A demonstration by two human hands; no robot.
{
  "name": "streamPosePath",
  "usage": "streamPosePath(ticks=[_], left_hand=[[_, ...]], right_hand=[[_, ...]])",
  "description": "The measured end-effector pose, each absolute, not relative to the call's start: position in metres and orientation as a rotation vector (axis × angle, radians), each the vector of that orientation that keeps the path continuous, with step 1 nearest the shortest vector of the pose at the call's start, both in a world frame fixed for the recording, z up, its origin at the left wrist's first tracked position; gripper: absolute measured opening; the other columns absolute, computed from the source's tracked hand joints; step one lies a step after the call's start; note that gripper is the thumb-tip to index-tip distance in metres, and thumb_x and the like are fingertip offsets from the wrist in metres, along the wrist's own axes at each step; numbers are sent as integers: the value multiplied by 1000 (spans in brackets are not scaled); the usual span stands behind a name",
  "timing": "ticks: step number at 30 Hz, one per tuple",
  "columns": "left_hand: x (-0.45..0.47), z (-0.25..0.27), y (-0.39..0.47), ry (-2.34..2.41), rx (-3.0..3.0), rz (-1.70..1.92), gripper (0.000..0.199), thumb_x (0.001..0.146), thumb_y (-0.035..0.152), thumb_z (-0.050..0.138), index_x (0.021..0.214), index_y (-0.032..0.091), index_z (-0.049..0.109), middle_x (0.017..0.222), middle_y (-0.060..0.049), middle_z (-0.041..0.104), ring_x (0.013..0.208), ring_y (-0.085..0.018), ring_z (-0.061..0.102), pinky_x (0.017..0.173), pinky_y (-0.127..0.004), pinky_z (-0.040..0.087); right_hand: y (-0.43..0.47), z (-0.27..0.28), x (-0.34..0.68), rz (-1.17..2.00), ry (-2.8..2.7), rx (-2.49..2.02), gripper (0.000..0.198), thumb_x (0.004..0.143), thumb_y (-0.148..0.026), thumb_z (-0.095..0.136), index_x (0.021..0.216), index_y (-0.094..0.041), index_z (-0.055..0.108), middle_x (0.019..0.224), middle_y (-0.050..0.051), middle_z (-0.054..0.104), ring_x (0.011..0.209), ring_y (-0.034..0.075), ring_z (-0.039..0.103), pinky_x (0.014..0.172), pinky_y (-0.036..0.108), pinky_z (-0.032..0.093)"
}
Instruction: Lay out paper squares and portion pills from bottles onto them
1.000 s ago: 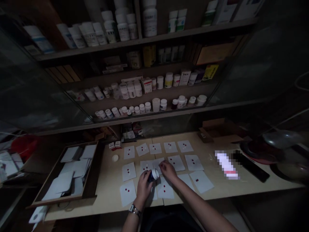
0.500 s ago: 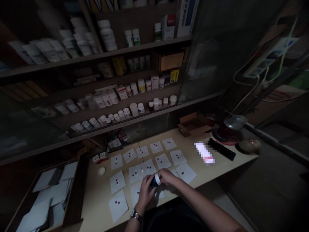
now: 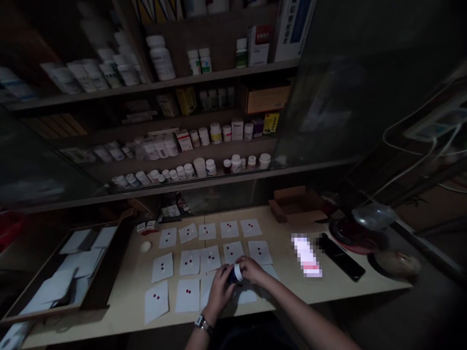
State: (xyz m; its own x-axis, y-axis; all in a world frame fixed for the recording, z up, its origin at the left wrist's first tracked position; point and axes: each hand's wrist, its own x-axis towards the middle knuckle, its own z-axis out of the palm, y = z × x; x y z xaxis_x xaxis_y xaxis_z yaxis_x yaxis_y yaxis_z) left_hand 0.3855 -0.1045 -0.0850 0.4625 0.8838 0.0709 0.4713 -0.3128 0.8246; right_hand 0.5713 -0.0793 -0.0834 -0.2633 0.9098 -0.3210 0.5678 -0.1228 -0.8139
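My left hand (image 3: 221, 287) is wrapped round a dark blue pill bottle (image 3: 231, 277), held tilted above the table's front part. At the bottle's right end, my right hand (image 3: 251, 270) grips its white cap (image 3: 238, 271); whether the cap is loose cannot be seen. Under and around my hands lie rows of white paper squares (image 3: 188, 301). Most of those in view carry dark red tablets (image 3: 156, 296), and several also have small white ones. Some papers are partly hidden by my hands and arms.
A wooden tray (image 3: 97, 287) of white papers stands at the left, with a round white lid (image 3: 145, 247) nearby. An open cardboard box (image 3: 297, 206), a black phone (image 3: 342, 256) and a blurred-out item (image 3: 306, 255) lie at the right. Shelves of medicine bottles (image 3: 160, 58) rise behind.
The view has swung, so the table and papers appear shifted left. Both hands remain at the bottle, with little visible change in their grip.
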Motion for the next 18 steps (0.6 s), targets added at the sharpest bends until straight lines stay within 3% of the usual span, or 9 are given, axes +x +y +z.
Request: streamPosePath(ticks=[8,14,18], left_hand=[[383,-75,-101,1123,1987,689,48,79,22,60,126,23,53,124,-14,56,116,-28,51,99,-49,42],[372,-72,-85,1085,1974,705,50,79,18,58,128,23,51,127,-13,54,119,-26,50,101,-48,40],[365,-70,-78,1071,1996,681,49,80,19,58,128,23,51,128,-13,54,120,-26,48,102,-49,39]], right_hand=[[-74,-82,570,1442,-1799,-1628,17,53,-7,57,63,-13,70,70,2,67,66,17,61,63,24,44],[-67,-71,562,1388,-1846,-1419,28,66,-9,51,83,-16,71,99,7,67,89,18,61,80,26,44],[-63,-55,559,1424,-1912,-1401,31,72,-12,47,93,-17,70,96,6,68,86,18,60,79,27,44]])
